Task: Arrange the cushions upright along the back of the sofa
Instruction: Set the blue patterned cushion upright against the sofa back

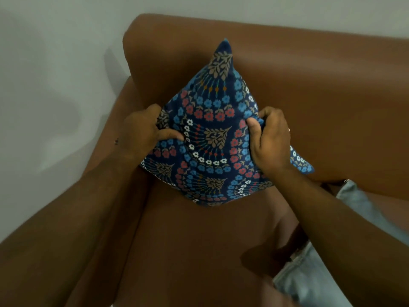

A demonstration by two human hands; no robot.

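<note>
Left hand point(141, 129) is clamped on the left edge of the cushion point(210, 138), thumb pressed across the front face, fingers wrapped round the side and bunching the fabric. Right hand point(270, 138) is clamped on the right edge the same way, thumb on the front, fingers curled behind; I see a ring on one finger. Both forearms come in from the bottom corners of the view. Cushion is dark blue with a floral print in red, light blue, white and tan. It's turned like a diamond: one corner points up toward the top of the sofa backrest point(309, 74), the bottom corner sits low over the seat point(194, 251), and a third corner sticks out past my right wrist. I can't tell whether the bottom corner touches the seat or hangs just above it. Cushion sits at the left end of the sofa, near the corner where the backrest meets the left armrest point(106, 173), tilted back toward the backrest. Sofa is brown, smooth-covered. Light blue denim fabric point(309, 280) lies on the seat at the lower right edge, well apart from the cushion. Pale wall point(55, 63) behind and left of the sofa.
</note>
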